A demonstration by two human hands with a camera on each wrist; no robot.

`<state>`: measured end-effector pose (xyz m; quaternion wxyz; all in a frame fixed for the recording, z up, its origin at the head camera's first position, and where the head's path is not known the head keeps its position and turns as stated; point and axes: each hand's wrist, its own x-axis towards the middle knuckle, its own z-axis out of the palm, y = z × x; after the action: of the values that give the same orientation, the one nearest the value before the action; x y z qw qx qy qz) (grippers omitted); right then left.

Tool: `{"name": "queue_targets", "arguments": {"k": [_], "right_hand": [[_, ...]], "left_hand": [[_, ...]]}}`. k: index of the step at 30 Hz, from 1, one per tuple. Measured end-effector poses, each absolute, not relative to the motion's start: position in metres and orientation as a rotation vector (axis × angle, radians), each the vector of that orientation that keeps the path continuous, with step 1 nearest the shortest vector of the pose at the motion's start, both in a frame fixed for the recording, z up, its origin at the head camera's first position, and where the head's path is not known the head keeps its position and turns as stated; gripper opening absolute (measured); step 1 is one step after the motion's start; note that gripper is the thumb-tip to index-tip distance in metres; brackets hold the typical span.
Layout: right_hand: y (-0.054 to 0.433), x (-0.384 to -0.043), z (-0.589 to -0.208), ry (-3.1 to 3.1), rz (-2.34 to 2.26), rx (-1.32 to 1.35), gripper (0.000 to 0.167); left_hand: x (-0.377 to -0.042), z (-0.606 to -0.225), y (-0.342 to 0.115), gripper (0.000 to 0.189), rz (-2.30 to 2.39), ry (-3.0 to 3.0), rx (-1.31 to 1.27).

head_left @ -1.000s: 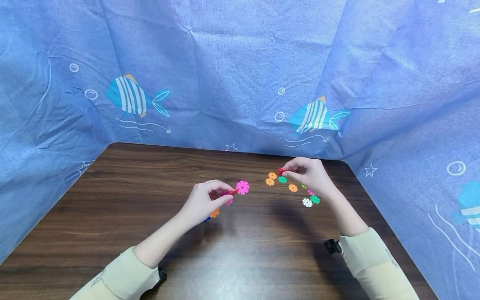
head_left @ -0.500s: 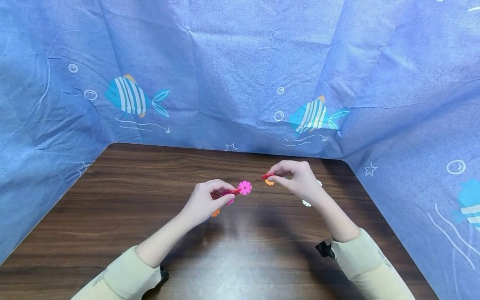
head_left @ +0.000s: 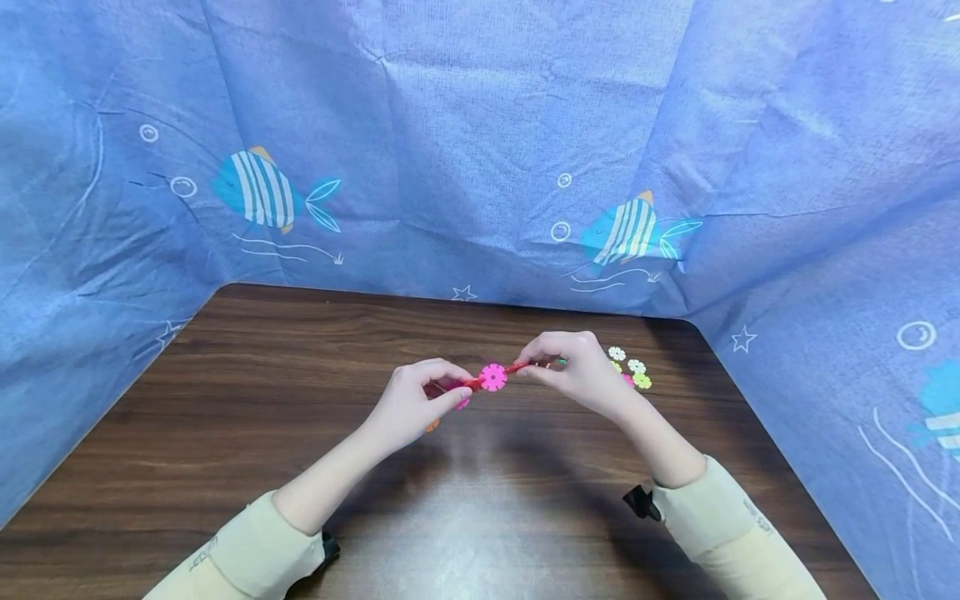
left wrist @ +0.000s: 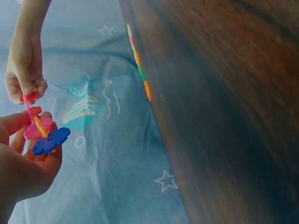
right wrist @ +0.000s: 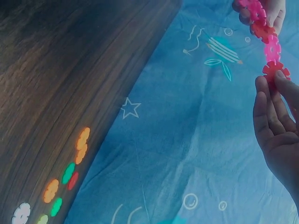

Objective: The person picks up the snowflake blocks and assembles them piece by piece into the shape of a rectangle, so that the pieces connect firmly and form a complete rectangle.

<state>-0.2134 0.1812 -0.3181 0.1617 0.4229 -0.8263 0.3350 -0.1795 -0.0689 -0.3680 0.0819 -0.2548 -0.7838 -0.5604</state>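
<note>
The head view looks forward and down from above the near side of the worktop (head_left: 300, 375), farthest back of the three, taking in both far corners and the curtain (head_left: 480, 125) beyond. The left wrist view sits close beside the left hand (head_left: 408, 404), rolled so the worktop fills its right side; it faces the far edge at a low, grazing angle. The right wrist view, close beside the right hand (head_left: 581, 371), is rolled the opposite way, worktop at left, also towards the far edge. Both wrist views share the two hands, the joined discs (head_left: 492, 377) and some loose discs (head_left: 636, 366).
</note>
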Motion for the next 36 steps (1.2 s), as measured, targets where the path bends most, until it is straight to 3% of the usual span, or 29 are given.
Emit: {"name": "queue_targets", "arguments": {"k": [28,36], "right_hand": [[0.169,-0.205,-0.320,-2.379,0.903,1.240,0.009],[0.165,-0.207,-0.315,-2.408,0.940,1.252,0.008]], "left_hand": [[-0.177,-0.370,-0.065,0.008,-1.563,-2.269,-0.741],[-0.176,-0.371,-0.059,0.013,-1.723,-2.338,-0.703]]}}
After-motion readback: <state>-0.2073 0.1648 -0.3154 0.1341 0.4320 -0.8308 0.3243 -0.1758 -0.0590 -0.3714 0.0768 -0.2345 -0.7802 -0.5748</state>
